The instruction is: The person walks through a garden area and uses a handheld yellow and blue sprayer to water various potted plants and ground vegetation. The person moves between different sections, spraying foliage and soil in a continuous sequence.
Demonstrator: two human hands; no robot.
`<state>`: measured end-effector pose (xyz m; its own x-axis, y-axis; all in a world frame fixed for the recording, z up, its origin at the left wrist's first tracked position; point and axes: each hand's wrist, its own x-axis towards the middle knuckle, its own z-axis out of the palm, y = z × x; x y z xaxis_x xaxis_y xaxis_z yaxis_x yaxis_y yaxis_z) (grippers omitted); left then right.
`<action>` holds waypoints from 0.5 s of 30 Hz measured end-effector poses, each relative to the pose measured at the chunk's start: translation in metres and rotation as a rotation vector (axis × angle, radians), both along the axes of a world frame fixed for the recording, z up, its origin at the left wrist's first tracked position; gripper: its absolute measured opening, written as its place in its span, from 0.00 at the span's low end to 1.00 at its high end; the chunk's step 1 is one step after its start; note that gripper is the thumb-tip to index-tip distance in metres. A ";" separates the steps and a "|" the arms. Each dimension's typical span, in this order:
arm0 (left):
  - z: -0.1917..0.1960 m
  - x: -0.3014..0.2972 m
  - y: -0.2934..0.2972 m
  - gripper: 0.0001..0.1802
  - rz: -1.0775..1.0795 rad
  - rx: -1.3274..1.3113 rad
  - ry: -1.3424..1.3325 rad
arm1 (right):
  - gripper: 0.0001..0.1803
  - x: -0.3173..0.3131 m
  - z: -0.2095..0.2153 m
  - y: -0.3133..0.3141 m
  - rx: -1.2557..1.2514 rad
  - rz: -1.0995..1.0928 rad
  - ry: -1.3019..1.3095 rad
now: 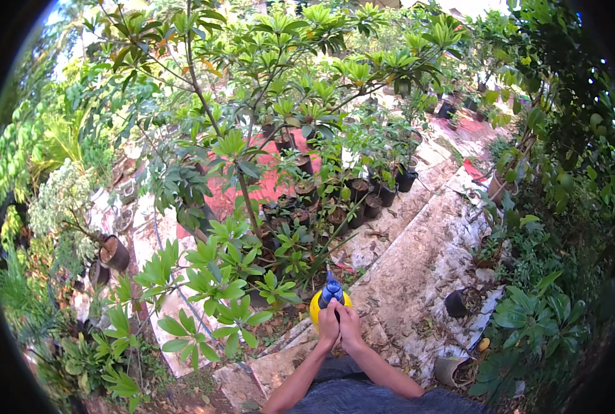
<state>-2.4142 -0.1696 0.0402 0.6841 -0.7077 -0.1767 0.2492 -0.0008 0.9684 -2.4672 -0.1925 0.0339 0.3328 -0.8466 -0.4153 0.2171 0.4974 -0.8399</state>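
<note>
A: Where is the pump sprayer [331, 291] held?
B: Before the body, blue head uppermost; around it the left hand [327, 327] and right hand [349, 326] are pressed together, both grips closed on it.
A: How will it handle?
B: Stiff, probably, and light unless filled (the contents cannot be seen); if wet, it may slip, so the yellow tank [316, 308] should be supported too.
A: What stands in the way?
B: Reach ahead-left is hindered by a leafy sapling [232, 145]; nursery pots [388, 196] are clustered beyond, and a tipped black pot [454, 303] is seen at right.

Smooth, glossy plastic is seen in the sprayer [331, 290] at the fingers [333, 304]. A rough, matt finish is shown by the path [407, 255] beyond them.
</note>
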 end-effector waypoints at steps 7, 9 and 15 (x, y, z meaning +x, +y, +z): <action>0.001 0.030 -0.010 0.27 0.170 0.118 -0.057 | 0.18 0.034 0.008 -0.022 0.069 0.232 -0.041; -0.005 0.034 -0.013 0.28 0.245 0.145 -0.042 | 0.18 0.040 0.006 -0.029 0.099 0.348 0.001; -0.011 0.046 -0.020 0.28 0.398 0.208 0.029 | 0.18 0.059 0.010 -0.043 0.134 0.474 -0.001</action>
